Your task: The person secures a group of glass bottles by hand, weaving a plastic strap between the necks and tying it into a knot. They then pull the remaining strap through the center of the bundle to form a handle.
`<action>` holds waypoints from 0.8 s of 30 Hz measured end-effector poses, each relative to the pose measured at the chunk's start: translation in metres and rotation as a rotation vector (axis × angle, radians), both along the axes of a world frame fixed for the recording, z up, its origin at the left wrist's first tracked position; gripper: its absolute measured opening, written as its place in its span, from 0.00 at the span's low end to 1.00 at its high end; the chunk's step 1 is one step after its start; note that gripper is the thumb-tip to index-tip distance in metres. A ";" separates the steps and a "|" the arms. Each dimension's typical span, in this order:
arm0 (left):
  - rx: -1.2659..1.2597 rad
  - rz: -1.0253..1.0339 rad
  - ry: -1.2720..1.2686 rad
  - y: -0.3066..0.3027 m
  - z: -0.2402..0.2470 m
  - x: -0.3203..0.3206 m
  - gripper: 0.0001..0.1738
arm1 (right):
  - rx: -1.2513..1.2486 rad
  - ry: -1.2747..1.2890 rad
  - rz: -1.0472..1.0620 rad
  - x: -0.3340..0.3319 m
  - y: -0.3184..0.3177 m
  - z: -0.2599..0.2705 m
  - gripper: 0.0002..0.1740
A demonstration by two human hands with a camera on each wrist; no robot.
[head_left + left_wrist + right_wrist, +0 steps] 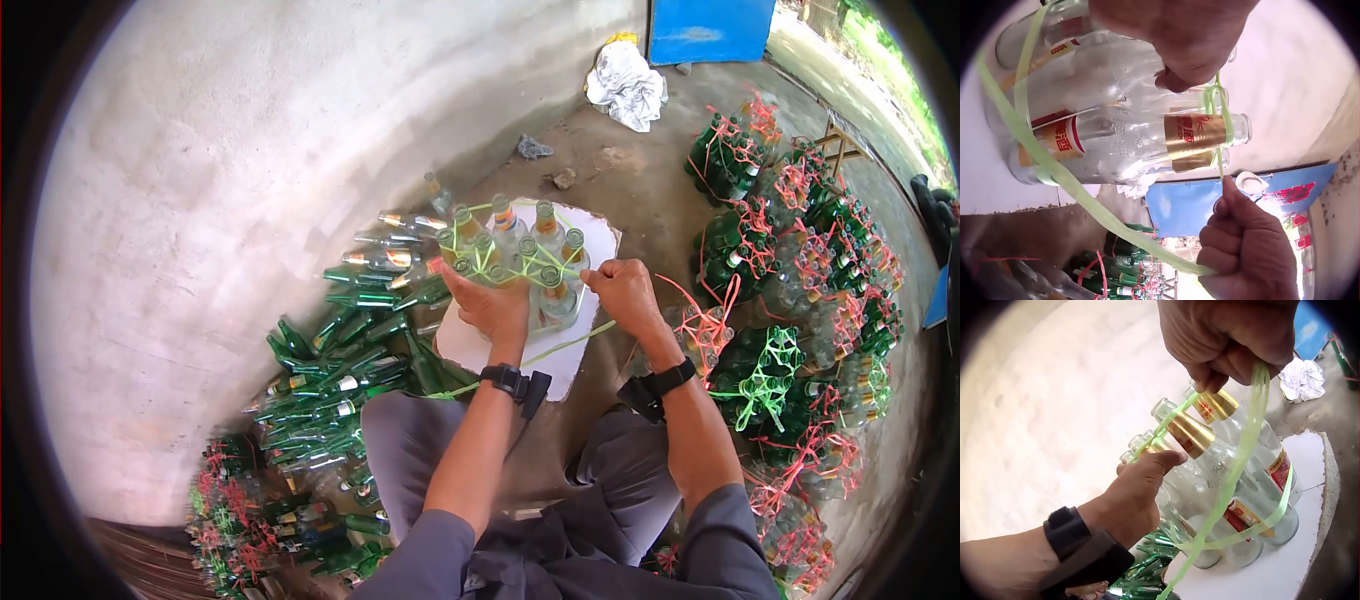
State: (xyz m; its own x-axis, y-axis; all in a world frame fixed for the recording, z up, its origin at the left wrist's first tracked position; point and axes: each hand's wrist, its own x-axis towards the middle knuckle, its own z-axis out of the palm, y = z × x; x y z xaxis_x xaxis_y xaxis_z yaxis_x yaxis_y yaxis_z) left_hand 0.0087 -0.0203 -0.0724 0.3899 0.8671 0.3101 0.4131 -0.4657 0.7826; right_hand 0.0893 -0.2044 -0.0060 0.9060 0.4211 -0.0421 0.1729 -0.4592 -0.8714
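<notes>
Several clear glass bottles (pixel 508 240) stand bundled on a white board (pixel 590 350), with green plastic strap (pixel 1230 481) running around their necks and bodies. The right hand (pixel 628 298) pinches the strap beside the necks at the bundle's right; in the left wrist view that hand (pixel 1244 247) has curled fingers, and a long loose length trails from it. At the near left side, the left hand (pixel 492 305) rests against the bottle necks, its thumb (pixel 1172 459) by a gold neck label. Whether its hidden fingers grip a bottle does not show.
Loose green bottles (pixel 340 390) lie piled on the floor at the left, beside the wall. Bundles tied with red and green strap (pixel 770 380) stand at the right. Farther back are a crumpled white sack (pixel 625 85), small stones and a blue panel (pixel 710 30).
</notes>
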 end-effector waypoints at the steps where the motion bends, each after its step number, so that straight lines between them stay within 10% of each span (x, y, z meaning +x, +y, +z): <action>1: 0.071 -0.037 0.017 0.005 -0.005 -0.001 0.75 | 0.001 0.002 0.000 -0.001 0.000 0.000 0.19; 24: 0.205 -0.753 -0.172 0.097 0.018 0.007 0.66 | 0.078 -0.060 0.154 -0.039 0.021 0.027 0.16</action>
